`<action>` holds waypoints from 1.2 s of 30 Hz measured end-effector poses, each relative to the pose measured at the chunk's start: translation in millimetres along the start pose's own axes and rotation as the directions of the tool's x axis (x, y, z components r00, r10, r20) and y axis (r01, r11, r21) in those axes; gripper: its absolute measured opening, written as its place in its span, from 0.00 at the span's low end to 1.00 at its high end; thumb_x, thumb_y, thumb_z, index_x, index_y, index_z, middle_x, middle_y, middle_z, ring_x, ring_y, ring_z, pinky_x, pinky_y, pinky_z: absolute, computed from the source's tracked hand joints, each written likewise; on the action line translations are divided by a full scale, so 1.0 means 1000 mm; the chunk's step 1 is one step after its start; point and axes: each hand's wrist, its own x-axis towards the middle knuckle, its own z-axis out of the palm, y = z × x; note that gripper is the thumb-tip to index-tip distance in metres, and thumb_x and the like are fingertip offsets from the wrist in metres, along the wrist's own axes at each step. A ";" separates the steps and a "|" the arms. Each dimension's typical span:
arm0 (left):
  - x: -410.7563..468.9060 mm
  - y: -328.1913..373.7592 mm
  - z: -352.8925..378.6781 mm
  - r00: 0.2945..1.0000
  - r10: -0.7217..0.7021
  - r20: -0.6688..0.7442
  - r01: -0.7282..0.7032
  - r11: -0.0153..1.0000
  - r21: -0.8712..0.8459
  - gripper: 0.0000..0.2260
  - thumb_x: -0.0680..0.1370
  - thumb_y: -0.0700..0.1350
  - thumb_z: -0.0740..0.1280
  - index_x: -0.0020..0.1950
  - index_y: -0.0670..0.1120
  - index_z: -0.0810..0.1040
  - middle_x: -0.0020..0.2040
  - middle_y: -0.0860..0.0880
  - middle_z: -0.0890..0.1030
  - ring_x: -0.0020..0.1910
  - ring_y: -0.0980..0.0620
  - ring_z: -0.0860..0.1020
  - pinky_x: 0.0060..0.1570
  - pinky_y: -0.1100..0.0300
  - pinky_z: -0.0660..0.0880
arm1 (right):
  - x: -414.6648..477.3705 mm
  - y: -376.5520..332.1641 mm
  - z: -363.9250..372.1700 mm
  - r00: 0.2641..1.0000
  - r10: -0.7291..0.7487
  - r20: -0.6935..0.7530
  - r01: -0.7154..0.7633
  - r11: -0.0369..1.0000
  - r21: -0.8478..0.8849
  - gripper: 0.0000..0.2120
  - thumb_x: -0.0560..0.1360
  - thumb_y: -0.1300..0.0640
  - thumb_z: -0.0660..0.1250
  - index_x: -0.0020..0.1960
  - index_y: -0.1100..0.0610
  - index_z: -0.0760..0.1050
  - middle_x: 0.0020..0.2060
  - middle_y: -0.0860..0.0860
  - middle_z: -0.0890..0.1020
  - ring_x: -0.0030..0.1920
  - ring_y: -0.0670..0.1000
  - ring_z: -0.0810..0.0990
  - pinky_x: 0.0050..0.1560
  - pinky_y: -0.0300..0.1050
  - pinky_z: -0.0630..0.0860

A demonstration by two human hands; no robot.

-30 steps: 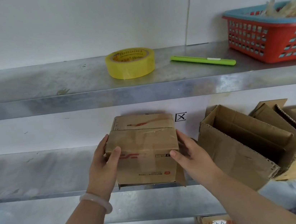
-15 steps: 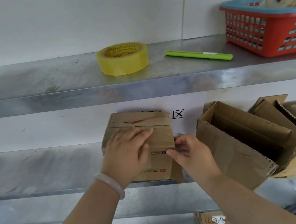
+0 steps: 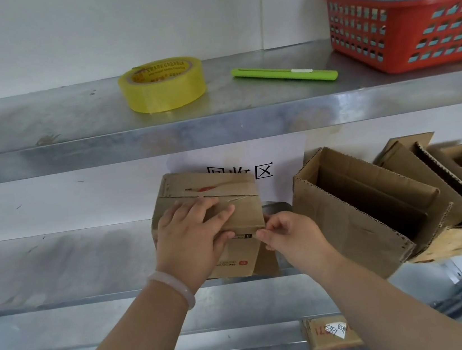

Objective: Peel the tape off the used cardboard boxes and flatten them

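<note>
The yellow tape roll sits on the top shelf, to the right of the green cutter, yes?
Not quite. The head view shows the yellow tape roll on the top shelf, but to the left of the green cutter, not the right.

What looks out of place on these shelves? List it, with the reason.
The opened boxes at right lie tipped over, leaning on one another, and jut past the front edge of the middle shelf. The taped box carries wrinkled tape.
</note>
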 end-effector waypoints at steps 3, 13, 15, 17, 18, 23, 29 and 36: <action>0.000 0.001 0.002 1.000 0.008 0.004 -0.008 1.000 0.020 0.17 0.73 0.60 0.65 0.60 0.58 0.81 0.57 0.52 0.80 0.53 0.46 0.79 0.56 0.47 0.74 | 0.000 -0.003 -0.002 0.985 0.149 0.083 -0.165 0.953 0.254 0.08 0.73 0.53 0.74 0.46 0.57 0.80 0.44 0.50 0.85 0.48 0.49 0.84 0.53 0.48 0.82; -0.003 -0.007 0.004 0.995 0.023 -0.096 -0.025 1.000 -0.013 0.17 0.74 0.60 0.63 0.59 0.57 0.81 0.57 0.53 0.80 0.54 0.47 0.79 0.57 0.46 0.73 | 0.003 -0.018 -0.018 0.923 0.244 0.298 -0.381 0.696 0.609 0.13 0.76 0.60 0.70 0.58 0.63 0.75 0.51 0.57 0.85 0.55 0.54 0.83 0.55 0.52 0.81; -0.006 -0.008 0.005 0.995 0.033 -0.096 -0.036 0.999 -0.021 0.17 0.74 0.60 0.64 0.59 0.57 0.81 0.57 0.53 0.80 0.54 0.47 0.79 0.58 0.46 0.73 | 0.006 -0.019 -0.020 0.929 0.234 0.286 -0.365 0.705 0.608 0.13 0.76 0.59 0.70 0.59 0.62 0.75 0.51 0.56 0.85 0.54 0.53 0.84 0.56 0.53 0.80; -0.010 -0.007 0.008 0.996 0.044 -0.084 -0.045 0.999 -0.018 0.17 0.73 0.60 0.66 0.59 0.57 0.81 0.57 0.53 0.80 0.55 0.47 0.78 0.59 0.46 0.72 | 0.008 -0.018 -0.019 0.935 0.249 0.251 -0.353 0.713 0.606 0.13 0.76 0.58 0.70 0.59 0.61 0.75 0.50 0.54 0.86 0.54 0.53 0.84 0.58 0.56 0.79; -0.012 -0.006 0.009 0.996 0.044 -0.073 -0.045 0.999 -0.012 0.17 0.73 0.59 0.66 0.59 0.57 0.81 0.57 0.52 0.80 0.56 0.47 0.78 0.59 0.46 0.72 | 0.009 -0.017 -0.017 0.937 0.259 0.235 -0.350 0.718 0.602 0.13 0.77 0.57 0.69 0.59 0.61 0.75 0.50 0.54 0.86 0.53 0.53 0.84 0.59 0.57 0.78; -0.020 -0.009 0.013 1.000 0.018 -0.009 -0.018 1.000 0.003 0.17 0.72 0.58 0.67 0.58 0.56 0.81 0.57 0.52 0.80 0.57 0.47 0.78 0.61 0.45 0.71 | 0.012 -0.009 -0.004 0.927 0.284 0.246 -0.375 0.726 0.576 0.13 0.79 0.55 0.67 0.60 0.61 0.74 0.49 0.56 0.86 0.50 0.54 0.85 0.58 0.57 0.79; -0.020 -0.020 0.004 0.997 -0.080 0.020 0.082 0.993 -0.080 0.18 0.74 0.60 0.61 0.57 0.55 0.82 0.61 0.52 0.78 0.58 0.48 0.77 0.65 0.45 0.70 | 0.016 -0.014 0.006 0.949 0.218 0.226 -0.311 0.760 0.571 0.10 0.80 0.54 0.65 0.56 0.60 0.75 0.50 0.55 0.86 0.51 0.52 0.85 0.57 0.54 0.79; -0.039 -0.049 0.010 0.954 -0.280 0.109 0.297 0.934 -0.198 0.20 0.72 0.64 0.61 0.58 0.58 0.80 0.60 0.58 0.77 0.58 0.50 0.77 0.60 0.50 0.73 | 0.023 -0.025 0.036 0.959 0.174 0.226 -0.253 0.883 0.396 0.09 0.79 0.53 0.66 0.56 0.58 0.76 0.51 0.52 0.84 0.51 0.48 0.84 0.56 0.49 0.81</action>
